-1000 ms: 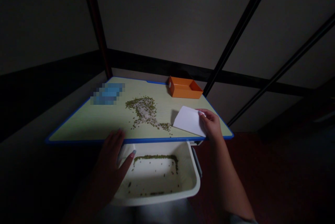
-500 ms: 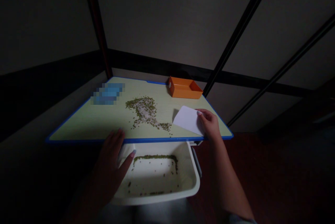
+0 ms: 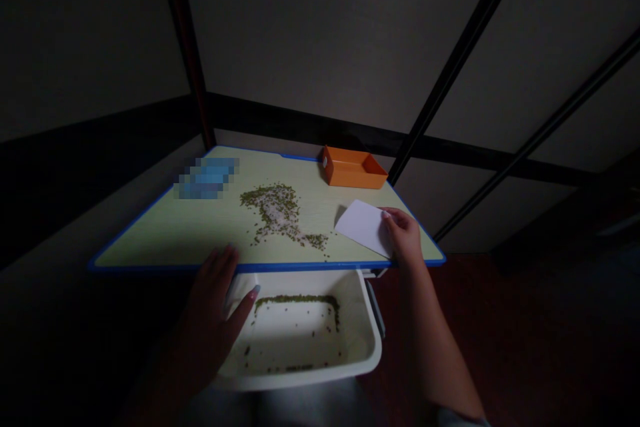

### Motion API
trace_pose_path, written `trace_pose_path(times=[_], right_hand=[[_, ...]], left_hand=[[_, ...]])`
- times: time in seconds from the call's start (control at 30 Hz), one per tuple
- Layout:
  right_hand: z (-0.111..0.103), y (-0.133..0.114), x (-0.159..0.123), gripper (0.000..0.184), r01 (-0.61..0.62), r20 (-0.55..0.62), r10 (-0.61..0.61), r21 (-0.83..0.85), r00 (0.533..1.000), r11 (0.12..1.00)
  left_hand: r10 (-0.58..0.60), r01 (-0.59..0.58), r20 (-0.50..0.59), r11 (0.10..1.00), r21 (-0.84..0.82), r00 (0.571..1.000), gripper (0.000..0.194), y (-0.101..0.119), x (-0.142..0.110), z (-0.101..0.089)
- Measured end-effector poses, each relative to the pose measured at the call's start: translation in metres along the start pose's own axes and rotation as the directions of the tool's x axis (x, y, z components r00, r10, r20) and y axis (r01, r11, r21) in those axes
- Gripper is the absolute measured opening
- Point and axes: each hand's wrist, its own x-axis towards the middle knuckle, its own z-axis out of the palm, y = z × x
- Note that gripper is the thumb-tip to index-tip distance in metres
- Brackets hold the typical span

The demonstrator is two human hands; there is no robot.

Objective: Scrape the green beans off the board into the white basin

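My right hand (image 3: 407, 240) pinches a white piece of stiff paper (image 3: 364, 224), thumb on top, and holds it tilted at the right of the table. Left of the paper, small green-brown granules (image 3: 273, 200) lie spread over the tabletop, with a pale whitish patch among them. My left hand (image 3: 217, 307) is open, fingertips at the table's front edge and thumb spread over the left side of a white plastic tub (image 3: 369, 354). Inside the tub, a band of similar granules (image 3: 300, 298) lines the far edge of the floor, with loose bits scattered around.
The pale table (image 3: 160, 234) has a raised blue rim. An orange open box (image 3: 356, 177) stands at its back right, and a blurred-out blue item (image 3: 207, 178) lies at the back left. A panelled wall (image 3: 310, 34) rises behind. The surroundings are dim.
My right hand has moved the paper slightly to the right, away from the granules. My left hand, the tub and the granules look the same.
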Motion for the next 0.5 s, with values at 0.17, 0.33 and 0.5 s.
trace_pose_path(times=[0.17, 0.33, 0.5], right_hand=[[0.0000, -0.0001, -0.0009, 0.029, -0.002, 0.057, -0.002, 0.071, 0.998, 0.997], [0.0002, 0.0023, -0.0006, 0.028, -0.048, 0.004, 0.048, 0.163, 0.999, 0.985], [0.0001, 0.0002, -0.0014, 0.027, -0.042, 0.013, 0.041, 0.125, 0.999, 0.991]], left_hand=[[-0.004, 0.004, 0.007, 1.000, 0.004, 1.000, 0.064, -0.0007, 0.0005, 0.0029], [0.020, -0.020, -0.014, 1.000, 0.004, 1.000, 0.064, -0.0044, 0.0001, 0.0053], [0.039, -0.038, -0.024, 0.999, 0.022, 0.999, 0.064, -0.0049, 0.0001, 0.0040]])
